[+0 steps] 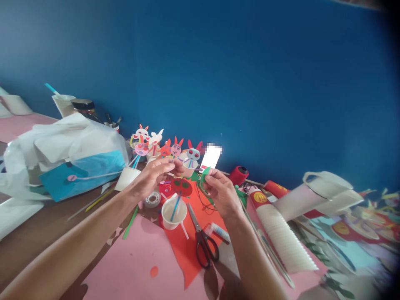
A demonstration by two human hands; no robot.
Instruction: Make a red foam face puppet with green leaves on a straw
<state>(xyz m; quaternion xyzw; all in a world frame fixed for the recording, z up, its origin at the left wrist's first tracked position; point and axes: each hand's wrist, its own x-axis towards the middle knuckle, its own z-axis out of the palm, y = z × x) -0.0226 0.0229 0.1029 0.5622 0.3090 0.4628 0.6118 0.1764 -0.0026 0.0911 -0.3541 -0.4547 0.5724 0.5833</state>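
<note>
My right hand [221, 191] pinches a small green paper piece [205, 174] between thumb and fingers, in front of a bright phone [211, 156]. My left hand [158, 174] hovers to the left, fingers loosely bent and apart, with nothing visible in it. Below and between the hands stands a white paper cup [174, 213]. A red round paper face [181, 187] with green eyes rises from it on a blue straw [175, 208]. Black-handled scissors [203, 239] lie open just right of the cup, on red paper [184, 254]. A glue stick [220, 232] lies near my right wrist.
Several paper animal figures [176, 148] stand in cups along the blue wall [250, 83]. A tape roll [152, 200] lies left of the cup. At right are a stack of paper cups [284, 233] and a white pitcher [303, 198]; at left, a plastic bag [71, 137].
</note>
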